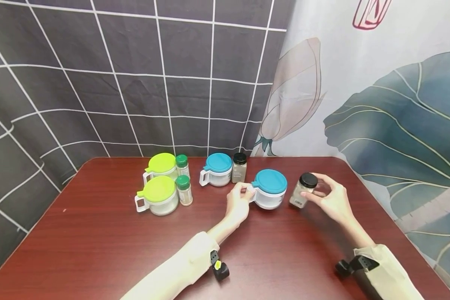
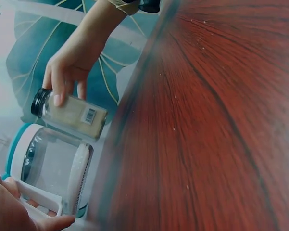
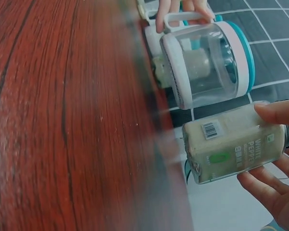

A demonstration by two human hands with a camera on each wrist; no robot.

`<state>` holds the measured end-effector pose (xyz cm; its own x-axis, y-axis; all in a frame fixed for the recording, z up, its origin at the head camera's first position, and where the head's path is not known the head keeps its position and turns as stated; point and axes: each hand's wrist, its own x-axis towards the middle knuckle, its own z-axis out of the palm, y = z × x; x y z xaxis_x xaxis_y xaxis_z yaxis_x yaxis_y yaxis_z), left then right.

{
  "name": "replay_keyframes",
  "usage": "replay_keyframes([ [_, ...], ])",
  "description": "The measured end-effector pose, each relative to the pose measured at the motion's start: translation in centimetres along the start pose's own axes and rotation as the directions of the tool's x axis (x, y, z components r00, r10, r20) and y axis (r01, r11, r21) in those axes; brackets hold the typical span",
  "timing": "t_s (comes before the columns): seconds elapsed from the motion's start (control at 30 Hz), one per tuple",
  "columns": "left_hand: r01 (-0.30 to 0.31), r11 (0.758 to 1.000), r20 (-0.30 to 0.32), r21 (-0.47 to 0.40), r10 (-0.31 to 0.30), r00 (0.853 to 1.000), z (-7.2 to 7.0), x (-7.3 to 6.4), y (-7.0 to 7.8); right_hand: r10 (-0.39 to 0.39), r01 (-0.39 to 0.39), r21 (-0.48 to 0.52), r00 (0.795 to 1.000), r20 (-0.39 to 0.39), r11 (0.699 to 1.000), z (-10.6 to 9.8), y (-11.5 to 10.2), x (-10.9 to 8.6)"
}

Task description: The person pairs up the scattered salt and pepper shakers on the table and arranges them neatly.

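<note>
My left hand (image 1: 238, 204) grips the white handle of a clear seasoning jar (image 1: 270, 201) with a blue lid. In the left wrist view, fingers curl about that handle (image 2: 43, 197). To its right, my right hand (image 1: 333, 200) holds a white pepper bottle (image 1: 299, 196) by its upper part, between thumb and fingers. The bottle has a black cap and leans slightly; its label and barcode show in the right wrist view (image 3: 235, 144). A small gap separates bottle and jar. Whether their bases touch the table is hard to tell.
Behind the left hand stand another blue-lidded jar (image 1: 218, 171) and a black-capped bottle (image 1: 239, 168). Farther left are two green-lidded jars (image 1: 159, 189) beside two green-capped shakers (image 1: 185, 193). All stand on the red-brown table (image 1: 135, 254), before a grey grid-patterned cloth (image 1: 135, 96).
</note>
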<state>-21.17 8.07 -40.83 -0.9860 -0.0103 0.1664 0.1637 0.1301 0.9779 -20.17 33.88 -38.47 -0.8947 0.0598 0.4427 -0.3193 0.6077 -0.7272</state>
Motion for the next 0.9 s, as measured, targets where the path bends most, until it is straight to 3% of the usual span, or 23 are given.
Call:
replay_keyframes([
  [0.5, 0.021, 1.0, -0.042, -0.013, -0.022, 0.999, -2.2, -0.4, -1.1, -0.005, 0.005, 0.018, 0.999, 0.035, 1.0, 1.4, -0.3, 0.3],
  [0.9, 0.048, 0.998, -0.06, -0.045, -0.051, 0.997, -3.9, -1.0, -1.1, -0.042, 0.036, 0.077, 0.997, 0.07, 0.996, 2.9, -1.3, 0.7],
])
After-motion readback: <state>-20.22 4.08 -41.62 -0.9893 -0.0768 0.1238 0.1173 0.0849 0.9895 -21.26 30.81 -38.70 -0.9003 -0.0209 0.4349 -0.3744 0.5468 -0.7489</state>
